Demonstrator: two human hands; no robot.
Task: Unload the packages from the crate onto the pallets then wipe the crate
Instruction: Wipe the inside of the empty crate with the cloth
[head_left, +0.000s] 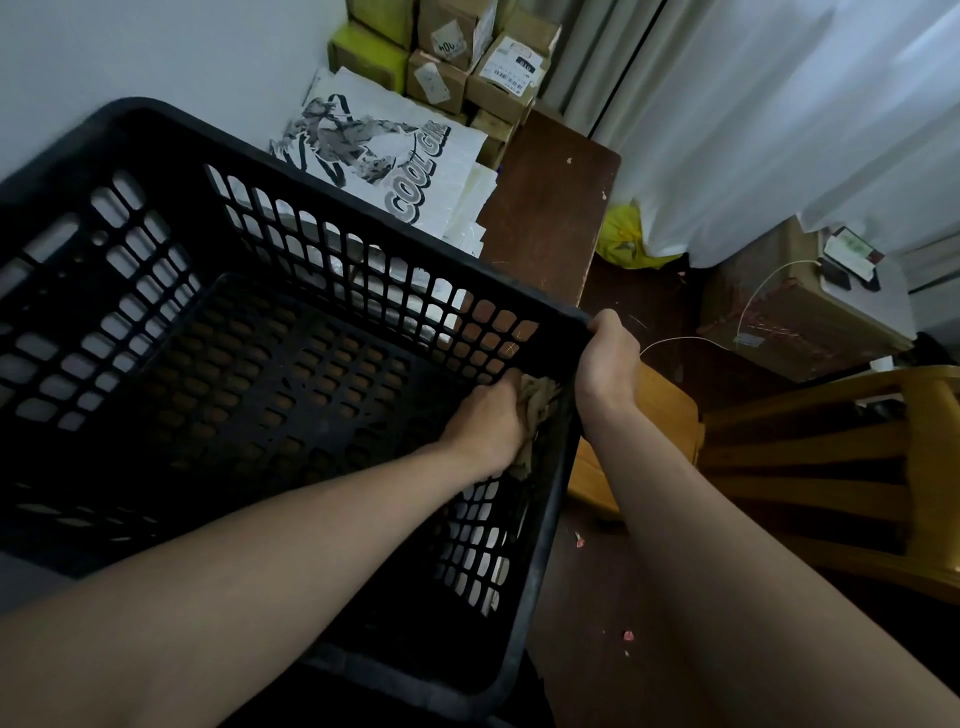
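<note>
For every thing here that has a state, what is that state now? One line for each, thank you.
crate: empty, tilted, held at its right corner.
cloth: crumpled, pressed against the inner right wall of the crate.
left hand: closed on the cloth, inside the crate.
right hand: closed on the crate's rim.
boxes: closed, stacked against the wall.
printed bag: lying flat behind the crate.

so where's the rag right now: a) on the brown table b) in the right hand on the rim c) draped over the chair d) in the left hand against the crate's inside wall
d: the left hand presses the rag against the black crate wall from inside, while the right hand only grips the rim corner.
</note>
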